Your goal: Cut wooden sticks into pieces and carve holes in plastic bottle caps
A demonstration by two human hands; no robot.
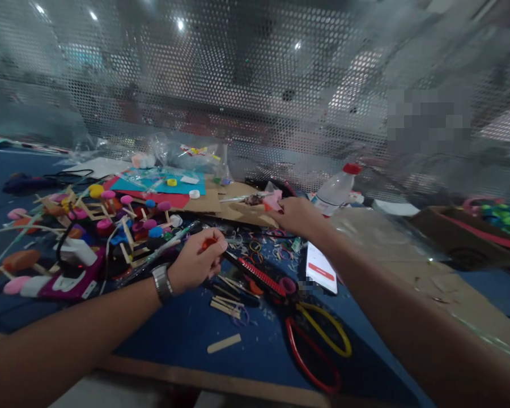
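Note:
My left hand [198, 259], with a watch on its wrist, is closed around a small orange piece [208, 242] just above the blue tabletop [182, 334]. My right hand [295, 217] reaches further back, fingers pinched on a pink object [273, 201] lying on a brown cardboard sheet [233, 207]. Between the hands lie rubber bands [255, 246] and a red utility knife [259, 276].
Red and yellow scissors [318, 340] lie near the front edge. Wooden sticks [224, 343], a pile of stick-and-bottle-cap models [110, 221], a phone [321, 266], a red-capped plastic bottle [335, 190], a cardboard box [463, 235] at right. A perforated screen [255, 85] stands behind.

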